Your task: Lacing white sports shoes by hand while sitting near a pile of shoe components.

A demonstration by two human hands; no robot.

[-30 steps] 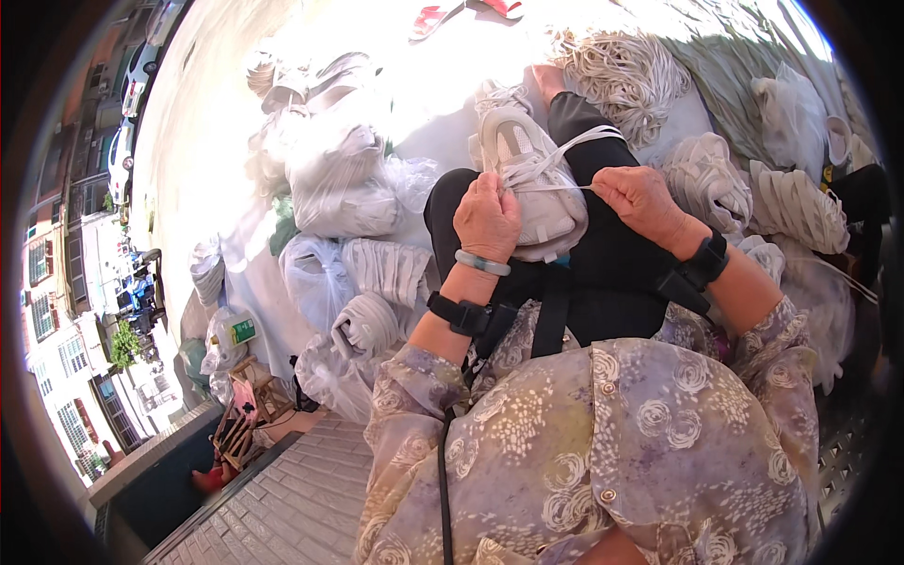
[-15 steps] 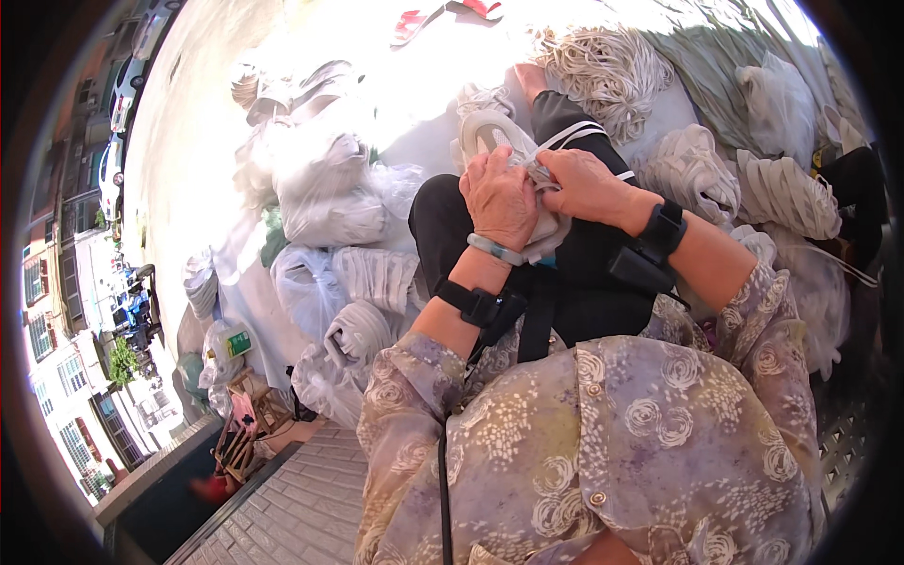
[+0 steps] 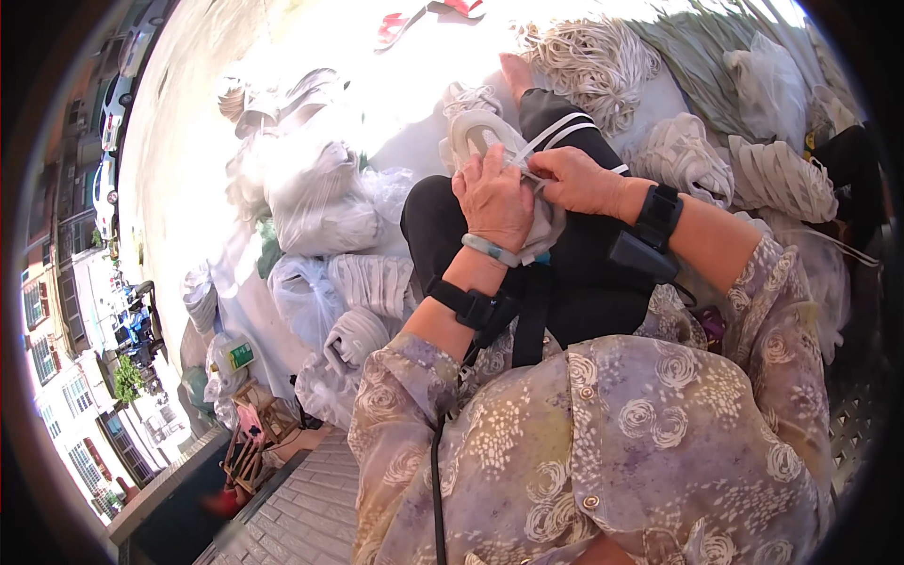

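Note:
A pale beige-and-white shoe upper (image 3: 471,130) rests across my black-trousered lap, its toe end pointing away from me. My left hand (image 3: 496,202) is closed over its lacing area, the fingers bent around the piece. Just to the right, my right hand (image 3: 579,179) pinches a white shoelace (image 3: 557,132) at the edge of the upper. Loose lace loops up and right over my trouser leg. The fingertips of both hands are close together, and the lace holes beneath them are hidden.
A big heap of white laces (image 3: 603,71) lies beyond my leg. Stacked uppers (image 3: 780,179) are at the right, bagged bundles (image 3: 325,202) at the left. Red-and-white sandals (image 3: 405,28) lie at the far edge. A small wooden chair (image 3: 250,443) stands lower left.
The view has shifted slightly. My right hand has drawn a little closer to the upper, and my left hand's fingers have moved slightly over it. The upper stays on my lap.

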